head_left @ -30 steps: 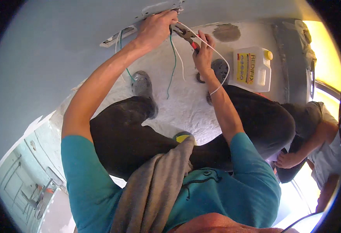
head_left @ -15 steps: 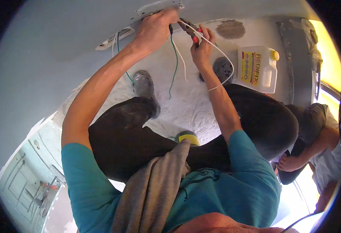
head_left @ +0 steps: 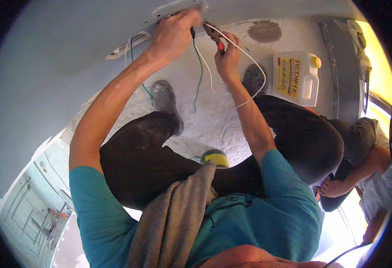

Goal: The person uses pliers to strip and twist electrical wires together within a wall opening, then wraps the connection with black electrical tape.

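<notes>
My left hand [head_left: 174, 32] reaches up to a wall box [head_left: 178, 6] in the pale grey wall and pinches wires there; a green wire [head_left: 198, 71] hangs down from it. My right hand [head_left: 228, 57] grips red-handled pliers [head_left: 215, 36] whose jaws point at the same wires. A white wire [head_left: 249, 67] loops down from the box and around my right wrist. A second opening [head_left: 125, 44] in the wall, to the left, has a white and a green wire running out of it.
A white plastic jug [head_left: 296, 78] with a yellow cap and label stands on the white floor by my right shoe [head_left: 254, 79]. A yellow-topped roll [head_left: 216, 158] lies between my knees. Another person [head_left: 361, 165] crouches at the right. A grey cloth [head_left: 173, 219] hangs over my shoulder.
Both hands have shifted slightly up toward the wall box, and the pliers have closed in on the wires. The person at the right has leaned further in.
</notes>
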`<state>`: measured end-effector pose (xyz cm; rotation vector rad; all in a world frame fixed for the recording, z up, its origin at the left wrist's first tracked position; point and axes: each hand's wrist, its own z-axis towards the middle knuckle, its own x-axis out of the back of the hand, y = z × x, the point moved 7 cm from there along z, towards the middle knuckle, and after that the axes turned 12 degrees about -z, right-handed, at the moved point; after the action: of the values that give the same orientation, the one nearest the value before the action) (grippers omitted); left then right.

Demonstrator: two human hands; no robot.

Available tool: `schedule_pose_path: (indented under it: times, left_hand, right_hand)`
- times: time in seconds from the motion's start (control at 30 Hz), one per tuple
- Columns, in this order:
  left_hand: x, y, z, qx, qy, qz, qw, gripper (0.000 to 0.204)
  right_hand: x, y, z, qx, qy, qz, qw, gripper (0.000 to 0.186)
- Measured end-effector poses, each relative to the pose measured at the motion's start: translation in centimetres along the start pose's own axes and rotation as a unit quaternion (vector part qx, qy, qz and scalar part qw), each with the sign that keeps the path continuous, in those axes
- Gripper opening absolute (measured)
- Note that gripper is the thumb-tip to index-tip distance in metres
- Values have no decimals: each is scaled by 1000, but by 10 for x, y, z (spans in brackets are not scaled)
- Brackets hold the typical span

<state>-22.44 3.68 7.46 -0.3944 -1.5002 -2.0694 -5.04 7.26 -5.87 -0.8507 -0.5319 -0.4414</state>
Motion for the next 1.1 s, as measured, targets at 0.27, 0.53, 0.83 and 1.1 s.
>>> schedule_pose_path:
  times: [0.27,0.53,0.83,1.1]
  left_hand:
    - [4,12,-3,24,9,59,998,15]
    - [2,20,1,6,7,69,998,12]
    - [2,19,-4,-48,12,101,994,17]
    - [-1,8,-7,-102,17,109,989,18]
  right_hand:
    - [28,-36,-14,-26,-75,-96,992,35]
    - [60,-57,-21,-208,-323,33,923,26]
    - [109,-97,7,-511,-596,318,532,30]
    - [120,-107,56,-464,-706,364,392,36]
